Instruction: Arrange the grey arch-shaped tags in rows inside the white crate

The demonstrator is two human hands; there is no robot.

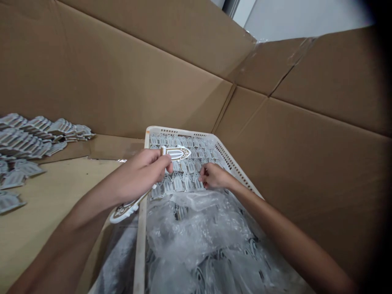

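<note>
My left hand (pixel 147 171) is closed around a white ornamental piece with gold trim (pixel 177 153), its pointed, scrolled end sticking out to the right above the basket. Below the same hand, a similar white-and-gold scrolled end (pixel 125 211) pokes out over the basket's left rim; whether it belongs to the same piece is hidden. My right hand (pixel 214 176) is inside the white plastic basket (pixel 141 245), fingers curled together at the rows of pale pointed pieces (pixel 178 181). What those fingertips pinch, if anything, cannot be made out.
Crumpled clear plastic film (pixel 199 228) covers the near part of the basket. More pale pieces (pixel 27 136) lie in overlapping rows on a tan surface (pixel 61 212) at left. Tall cardboard walls (pixel 137 81) stand behind and to the right, close against the basket.
</note>
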